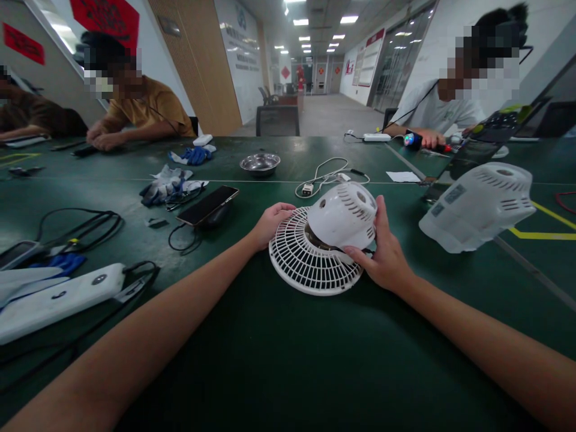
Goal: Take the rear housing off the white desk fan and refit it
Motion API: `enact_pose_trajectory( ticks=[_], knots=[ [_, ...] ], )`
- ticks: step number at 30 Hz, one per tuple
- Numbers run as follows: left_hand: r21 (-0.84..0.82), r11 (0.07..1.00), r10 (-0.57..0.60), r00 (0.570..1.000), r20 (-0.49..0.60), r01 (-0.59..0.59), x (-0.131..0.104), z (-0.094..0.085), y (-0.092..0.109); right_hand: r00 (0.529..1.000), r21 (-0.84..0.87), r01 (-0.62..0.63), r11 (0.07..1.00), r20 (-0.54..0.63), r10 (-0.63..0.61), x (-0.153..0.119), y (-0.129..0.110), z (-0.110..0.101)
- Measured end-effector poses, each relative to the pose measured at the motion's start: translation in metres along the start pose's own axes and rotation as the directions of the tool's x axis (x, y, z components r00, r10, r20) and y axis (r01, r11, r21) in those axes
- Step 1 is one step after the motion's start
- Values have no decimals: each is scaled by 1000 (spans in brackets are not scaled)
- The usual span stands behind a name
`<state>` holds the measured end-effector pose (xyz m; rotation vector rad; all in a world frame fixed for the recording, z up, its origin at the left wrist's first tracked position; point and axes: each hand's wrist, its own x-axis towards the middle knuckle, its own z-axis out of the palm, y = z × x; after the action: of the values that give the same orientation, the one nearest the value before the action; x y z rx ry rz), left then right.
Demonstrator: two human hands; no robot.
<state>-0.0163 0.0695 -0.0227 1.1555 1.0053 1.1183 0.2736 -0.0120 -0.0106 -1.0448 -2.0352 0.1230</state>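
A round white fan grille (310, 270) rests on the green table in front of me. Above its centre sits a white motor housing (341, 215) with vent slots, tilted, and a dark metal part shows in the gap between them. My left hand (274, 225) grips the far left rim of the grille, its fingertips partly hidden. On the other side, my right hand (386, 257) clasps the housing, thumb at its lower edge and fingers up along its right side. Just behind the housing lies a white cable (321, 174) with a plug.
A white plastic shell (483, 207) stands at right. Leftward are a phone (209, 205), gloves (168, 185), a power strip (63, 300) and black cables. A metal bowl (260, 163) stands farther back. Co-workers sit across the table, one holding a lit tool (413, 140).
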Motion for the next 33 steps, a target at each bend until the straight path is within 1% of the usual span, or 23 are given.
enact_pose_trajectory(
  ticks=[3,13,15,20,27,33],
  knots=[
    [-17,1000,-12,1000,-8,12,-1,1,1,1000,-9,15,1000,10,-15,0,1,0],
    [-46,999,-25,1000,-8,24,-3,3,2,998,14,-20,1000,55,19,0,2,-1],
    [-40,999,-22,1000,-18,21,-2,3,2,998,3,-4,1000,57,4,-1,2,0],
    [-44,999,-24,999,-23,23,0,3,1,989,-22,88,996,117,-85,-1,3,0],
    [-34,999,-16,1000,-20,15,-2,4,2,995,65,67,996,72,-71,0,2,-2],
    [-40,999,-24,1000,-4,24,-3,4,3,1000,138,7,990,12,-9,-2,2,-1]
  ],
)
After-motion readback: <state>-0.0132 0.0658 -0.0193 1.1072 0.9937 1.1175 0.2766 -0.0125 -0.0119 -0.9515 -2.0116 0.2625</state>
